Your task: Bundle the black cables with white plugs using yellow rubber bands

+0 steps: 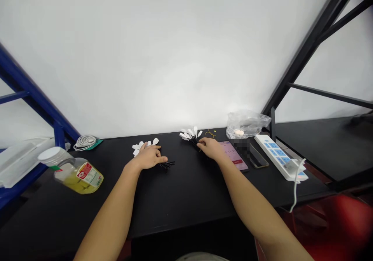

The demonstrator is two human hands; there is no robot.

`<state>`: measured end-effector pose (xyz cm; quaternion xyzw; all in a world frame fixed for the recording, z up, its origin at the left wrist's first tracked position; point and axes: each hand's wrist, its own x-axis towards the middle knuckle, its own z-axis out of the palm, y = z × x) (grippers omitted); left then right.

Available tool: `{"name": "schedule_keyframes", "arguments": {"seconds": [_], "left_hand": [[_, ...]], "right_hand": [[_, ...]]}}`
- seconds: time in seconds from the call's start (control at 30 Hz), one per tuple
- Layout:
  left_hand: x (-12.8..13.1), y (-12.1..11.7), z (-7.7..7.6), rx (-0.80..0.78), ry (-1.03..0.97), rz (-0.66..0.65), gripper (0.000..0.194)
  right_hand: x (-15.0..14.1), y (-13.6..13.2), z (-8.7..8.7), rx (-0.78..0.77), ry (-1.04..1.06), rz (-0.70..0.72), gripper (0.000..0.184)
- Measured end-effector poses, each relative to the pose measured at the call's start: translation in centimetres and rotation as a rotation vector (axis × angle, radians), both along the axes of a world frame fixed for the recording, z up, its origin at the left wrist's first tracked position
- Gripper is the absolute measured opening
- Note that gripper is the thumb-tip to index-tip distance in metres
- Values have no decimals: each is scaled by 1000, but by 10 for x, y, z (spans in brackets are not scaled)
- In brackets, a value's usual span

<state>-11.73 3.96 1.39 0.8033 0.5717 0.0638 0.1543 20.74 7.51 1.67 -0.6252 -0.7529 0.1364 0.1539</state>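
My left hand (148,157) lies over a bunch of thin black strips with white tags (155,141) on the black table. Its thumb is apart from the fingers, and black strip ends stick out below the thumb. The palm hides the bunch's middle. Farther right, my right hand (210,147) is closed in a pinch on the black stems of a second bunch of tagged strips (190,133). White tags fan out up and left of those fingertips. Beside my right wrist lies a phone with a pink lit screen (229,152), partly covered by my forearm.
At left stand a clear jar with yellow contents (78,175) and a coiled white cable (85,142). To the right are a dark phone (258,156), a white power strip (276,154) and a crumpled plastic bag (247,123). A yellow-brown string (210,133) lies near the wall.
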Motion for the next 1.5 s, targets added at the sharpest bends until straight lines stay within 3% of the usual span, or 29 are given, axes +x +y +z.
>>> {"name": "schedule_keyframes", "arguments": {"seconds": [0.2,0.4,0.57,0.73,0.87,0.97,1.07,1.13,1.27,1.37,1.5], "left_hand": [[33,-6,6,133,-132,-11,47],[42,-12,6,6,-67,10,44],[28,-12,7,-33,37,78,51],[16,-10,6,-65,130,143,56],[19,-9,5,1,133,262,52],[34,-11,5,233,0,150,42],[57,-18,6,554,-101,-52,62],[72,-23,6,656,-96,-122,73],[83,-28,1,642,-46,-217,67],[76,-24,-2,570,-50,-231,46],[69,-19,0,559,-67,-155,26]], "right_hand": [[-5,-1,-5,-54,-43,-23,44],[-4,2,-6,-76,7,-67,23],[-2,5,-8,-74,309,-73,11],[-6,5,-9,-75,510,-96,12],[-14,1,-4,-123,746,-111,15],[-19,-5,2,-175,933,-56,15],[-25,-15,6,-187,954,113,15],[-31,-24,7,-231,937,254,15],[-48,-43,5,-318,848,464,10],[-55,-50,8,-377,905,416,17],[-53,-49,19,-501,1049,342,32]]}}
